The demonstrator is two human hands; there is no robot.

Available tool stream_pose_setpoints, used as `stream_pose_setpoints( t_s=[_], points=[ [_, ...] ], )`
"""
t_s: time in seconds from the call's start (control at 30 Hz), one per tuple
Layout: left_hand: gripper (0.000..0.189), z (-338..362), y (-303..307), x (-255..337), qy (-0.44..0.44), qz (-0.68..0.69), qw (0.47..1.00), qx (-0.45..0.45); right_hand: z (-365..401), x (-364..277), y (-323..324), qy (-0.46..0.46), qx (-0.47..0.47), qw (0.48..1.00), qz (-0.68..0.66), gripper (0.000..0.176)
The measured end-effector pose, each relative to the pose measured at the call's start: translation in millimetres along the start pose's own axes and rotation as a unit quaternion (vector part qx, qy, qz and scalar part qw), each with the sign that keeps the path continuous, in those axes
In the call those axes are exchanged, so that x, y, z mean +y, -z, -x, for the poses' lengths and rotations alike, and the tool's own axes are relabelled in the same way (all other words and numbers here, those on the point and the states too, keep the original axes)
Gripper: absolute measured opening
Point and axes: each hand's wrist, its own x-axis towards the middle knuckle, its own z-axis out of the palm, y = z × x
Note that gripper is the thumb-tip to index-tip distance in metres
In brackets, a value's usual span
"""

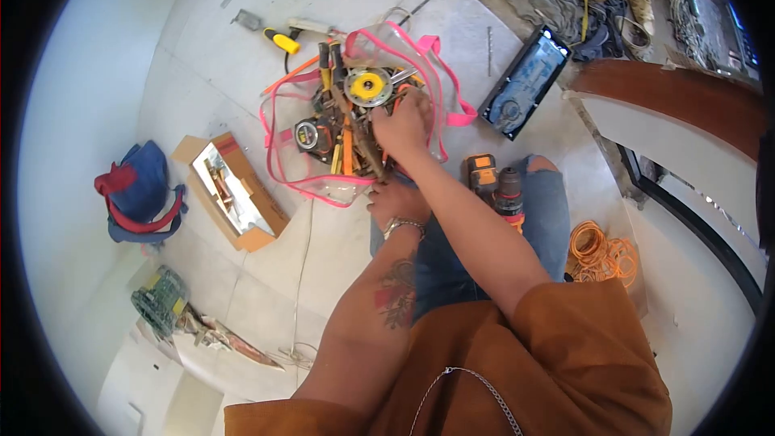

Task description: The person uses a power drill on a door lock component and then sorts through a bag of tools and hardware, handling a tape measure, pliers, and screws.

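A clear bag with pink trim lies open on the floor, full of hand tools. My right hand is curled among the tools on the bag's right side, just below a round metal disc with a yellow centre; what its fingers hold is hidden. At the bag's near edge is my left hand, its fingers bent by the lower end of a long brownish tool; its grip is unclear. A tape measure and orange-handled tools lie at the left inside the bag.
Beside my knee lies a cordless drill with its battery. A black tray is to the right, an orange cord coil lower right. Leftward are an open cardboard box, a blue-and-red bag and a green tool.
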Motion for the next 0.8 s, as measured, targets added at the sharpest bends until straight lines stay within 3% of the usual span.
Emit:
stream_pose_setpoints(
  t_s=[0.03,0.13,0.27,0.33,0.47,0.53,0.57,0.6,0.67,0.7,0.77,0.8],
  points=[
    [0.077,1,2,2,0.012,0.015,1.000,0.004,-7,-1,4,-0.081,-0.037,0.996,-0.024,0.094],
    [0.087,2,11,2,0.034,0.044,0.998,-0.006,-23,18,-19,-0.105,0.022,0.994,0.027,0.102],
    [0.092,0,6,2,0.033,0.049,0.998,0.001,-37,0,-3,-0.160,-0.074,0.975,0.132,0.104],
    [0.076,2,7,2,0.026,0.032,0.999,0.029,-36,2,-4,-0.157,-0.091,0.975,0.131,0.101],
    [0.071,-3,-4,-4,0.007,0.040,0.999,0.031,-2,0,-32,-0.133,-0.027,0.983,0.126,0.086],
    [0.045,-9,-25,-11,-0.008,-0.018,1.000,0.000,16,-6,-43,-0.143,-0.016,0.984,0.108,0.083],
    [0.030,-8,-32,-12,-0.015,-0.058,0.996,0.064,20,-11,-44,-0.152,-0.011,0.983,0.101,0.083],
    [0.030,-10,-37,-13,-0.013,-0.058,0.996,0.064,19,-18,-44,-0.151,-0.012,0.983,0.101,0.083],
    [0.103,-13,-43,-15,-0.014,0.055,0.998,0.021,17,-32,-43,-0.224,-0.076,0.971,-0.041,0.089],
    [0.103,-8,-39,-13,-0.012,0.055,0.998,0.021,21,-41,-46,-0.223,-0.078,0.971,-0.041,0.089],
    [0.068,6,-31,-3,-0.003,0.040,0.989,0.144,29,-59,-57,-0.255,-0.163,0.944,-0.134,0.091],
    [0.070,8,-26,0,-0.002,0.057,0.985,0.164,35,-67,-65,-0.252,-0.164,0.944,-0.135,0.091]
  ],
)
